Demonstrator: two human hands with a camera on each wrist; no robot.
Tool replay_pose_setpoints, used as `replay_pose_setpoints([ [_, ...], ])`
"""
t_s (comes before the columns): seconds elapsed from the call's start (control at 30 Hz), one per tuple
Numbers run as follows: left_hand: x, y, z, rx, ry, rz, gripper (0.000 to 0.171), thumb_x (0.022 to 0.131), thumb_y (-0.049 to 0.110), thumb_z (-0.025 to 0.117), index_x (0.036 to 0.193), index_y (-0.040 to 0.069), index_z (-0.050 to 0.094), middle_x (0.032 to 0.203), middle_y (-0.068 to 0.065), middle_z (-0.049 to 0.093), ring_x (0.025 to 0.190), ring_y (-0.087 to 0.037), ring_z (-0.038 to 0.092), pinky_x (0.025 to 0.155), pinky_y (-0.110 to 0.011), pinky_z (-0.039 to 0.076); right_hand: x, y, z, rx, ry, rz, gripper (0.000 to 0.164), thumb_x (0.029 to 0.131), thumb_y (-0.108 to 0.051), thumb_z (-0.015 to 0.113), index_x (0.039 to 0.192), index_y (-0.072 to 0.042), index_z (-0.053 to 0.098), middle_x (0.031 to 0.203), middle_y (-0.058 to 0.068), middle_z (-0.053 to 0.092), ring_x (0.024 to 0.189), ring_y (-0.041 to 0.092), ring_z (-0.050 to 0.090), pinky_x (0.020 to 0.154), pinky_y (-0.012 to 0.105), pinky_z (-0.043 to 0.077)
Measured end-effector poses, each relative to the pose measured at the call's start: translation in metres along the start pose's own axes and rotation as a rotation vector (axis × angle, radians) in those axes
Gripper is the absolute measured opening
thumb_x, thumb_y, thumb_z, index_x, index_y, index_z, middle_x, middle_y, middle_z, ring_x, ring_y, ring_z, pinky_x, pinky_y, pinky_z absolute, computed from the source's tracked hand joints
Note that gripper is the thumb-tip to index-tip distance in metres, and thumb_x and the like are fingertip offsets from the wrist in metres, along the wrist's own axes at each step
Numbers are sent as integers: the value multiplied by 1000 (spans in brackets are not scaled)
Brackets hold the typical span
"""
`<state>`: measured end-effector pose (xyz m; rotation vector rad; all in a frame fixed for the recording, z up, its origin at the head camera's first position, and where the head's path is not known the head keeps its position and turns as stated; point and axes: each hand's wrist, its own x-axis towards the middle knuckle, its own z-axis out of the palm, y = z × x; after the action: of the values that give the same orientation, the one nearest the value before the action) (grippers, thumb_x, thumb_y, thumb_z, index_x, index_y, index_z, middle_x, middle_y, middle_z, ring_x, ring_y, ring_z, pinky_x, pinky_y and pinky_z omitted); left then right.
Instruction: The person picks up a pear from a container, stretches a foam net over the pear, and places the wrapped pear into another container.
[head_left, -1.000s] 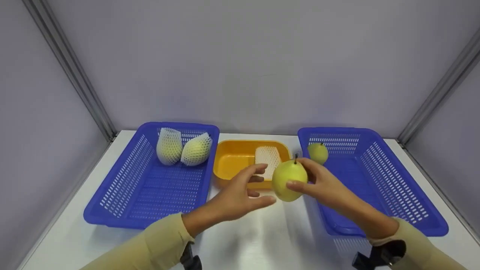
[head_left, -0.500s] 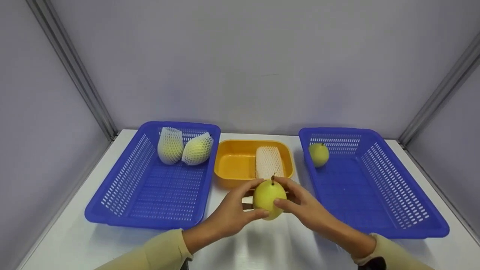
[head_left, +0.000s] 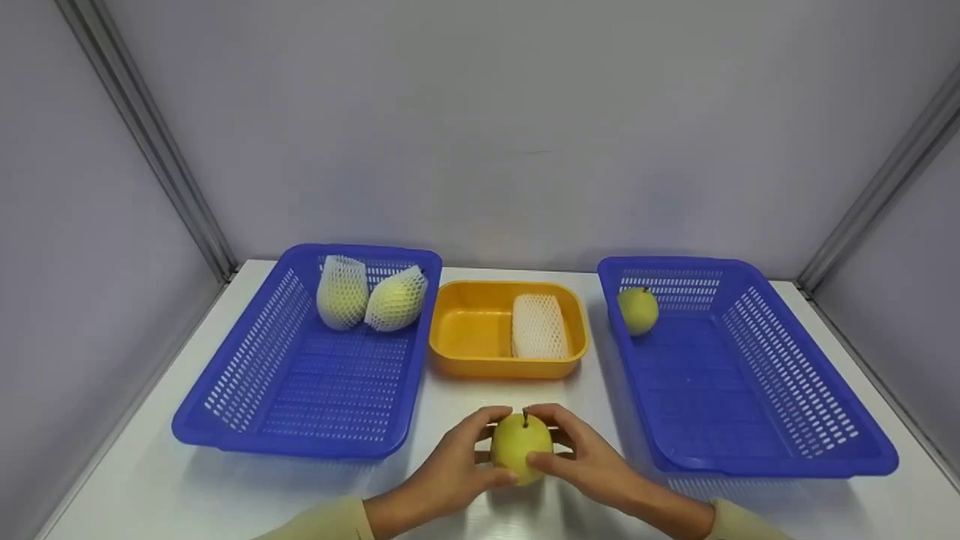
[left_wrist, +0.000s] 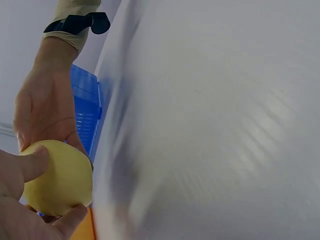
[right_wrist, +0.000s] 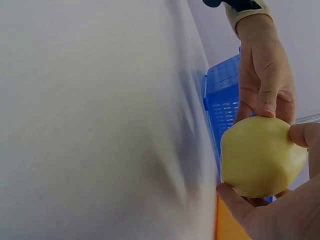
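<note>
Cupping a pear (head_left: 517, 444), left grip (head_left: 452, 467) and right grip (head_left: 594, 463) half-curled

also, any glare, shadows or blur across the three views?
Head: soft shadow on the glossy white tabletop below the round yellow-green pear; left wrist: pale glare streaks toward the picture's right; right wrist: blurry bluish reflection beside the blue perforated plastic basket, pear outline fairly clear.

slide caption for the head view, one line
Bare left hand and right hand grip a smooth yellow-green pear in front of a rounded orange plastic tub.
</note>
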<state>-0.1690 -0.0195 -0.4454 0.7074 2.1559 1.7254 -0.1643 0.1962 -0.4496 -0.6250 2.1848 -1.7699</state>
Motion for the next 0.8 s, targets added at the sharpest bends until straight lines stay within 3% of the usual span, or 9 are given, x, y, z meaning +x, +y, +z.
replay_pose_setpoints([
  [0.33,1,-21,5,2,-4,16,67,77,2,74,135,5,40,137,-10,42,128,-27,42,96,-28,44,1,20,-1,4,1,47,53,87,-18,68,131,-3,42,130,17,45,114,30,50,89,34,50],
  [0.57,8,-25,4,29,15,63,67,76,0,73,135,8,41,138,-8,42,131,-26,38,102,-32,39,6,24,-4,-27,-1,-37,56,87,-14,67,134,-1,40,131,19,47,119,33,48,96,35,45],
  [0.8,16,-28,1,53,11,74,67,77,0,73,136,7,40,139,-8,42,131,-26,37,103,-33,39,12,25,-8,-23,1,-27,57,86,-14,67,134,-1,39,133,19,45,122,34,45,97,39,44],
])
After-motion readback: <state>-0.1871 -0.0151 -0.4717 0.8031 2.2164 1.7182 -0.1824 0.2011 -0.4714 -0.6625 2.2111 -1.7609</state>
